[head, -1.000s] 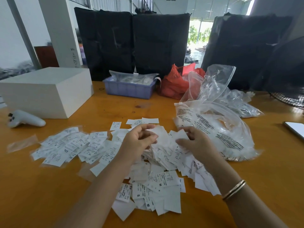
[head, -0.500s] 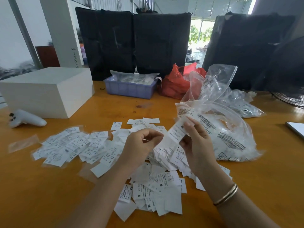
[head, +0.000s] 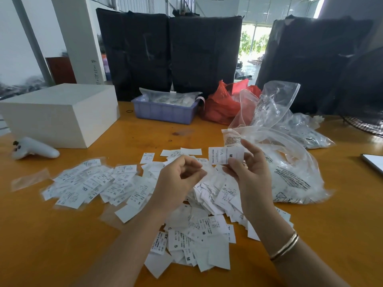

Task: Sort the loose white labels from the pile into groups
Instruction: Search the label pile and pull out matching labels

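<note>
Fingers (head: 232, 165) on label (head: 226, 155), left hand (head: 180, 177) perhaps empty.

Small print on the labels (head: 132, 189) blurs beyond reading; the left hand (head: 178, 179) hides part of the pile; the flat white object (head: 374, 162) is cut off at the frame's right edge.

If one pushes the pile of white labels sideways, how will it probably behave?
The pile of white labels lies loose and overlapping, so it would probably spread rather than slide together. The label pinched by the right hand looks thin, so probably light and floppy.
</note>
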A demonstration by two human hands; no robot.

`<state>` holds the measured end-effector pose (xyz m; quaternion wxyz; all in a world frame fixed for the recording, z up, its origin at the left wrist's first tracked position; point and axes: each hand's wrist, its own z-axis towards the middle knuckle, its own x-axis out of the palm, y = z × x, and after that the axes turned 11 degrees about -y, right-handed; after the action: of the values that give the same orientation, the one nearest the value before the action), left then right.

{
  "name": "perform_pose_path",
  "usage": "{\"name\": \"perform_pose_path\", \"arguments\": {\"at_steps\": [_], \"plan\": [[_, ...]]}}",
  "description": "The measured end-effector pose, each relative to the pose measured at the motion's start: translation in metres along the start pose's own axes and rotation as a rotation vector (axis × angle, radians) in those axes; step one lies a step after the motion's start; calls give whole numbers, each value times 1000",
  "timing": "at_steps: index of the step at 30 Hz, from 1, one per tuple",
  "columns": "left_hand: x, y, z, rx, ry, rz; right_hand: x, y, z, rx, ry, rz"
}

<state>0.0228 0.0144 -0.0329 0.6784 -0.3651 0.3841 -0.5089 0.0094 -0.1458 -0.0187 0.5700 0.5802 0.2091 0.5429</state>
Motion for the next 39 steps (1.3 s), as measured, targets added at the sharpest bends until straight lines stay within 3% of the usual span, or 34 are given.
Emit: {"name": "perform_pose_path", "arguments": {"at_steps": [5, 15, 25, 30, 39], "plan": [[-2, -2, 1, 33, -23, 19, 0, -1, -1, -187, 85, -265], [-7, -4, 0, 203, -57, 152, -4, 1, -1, -383, 120, -385], [-8, -5, 1, 179, -90, 122, -5, -5, -2, -348, 234, -538], [-7, -5, 0, 169, -46, 126, -6, -4, 0, -264, 197, -531], [-2, -2, -2, 166, -34, 81, 1, -7, -10, -341, 254, -599]]}}
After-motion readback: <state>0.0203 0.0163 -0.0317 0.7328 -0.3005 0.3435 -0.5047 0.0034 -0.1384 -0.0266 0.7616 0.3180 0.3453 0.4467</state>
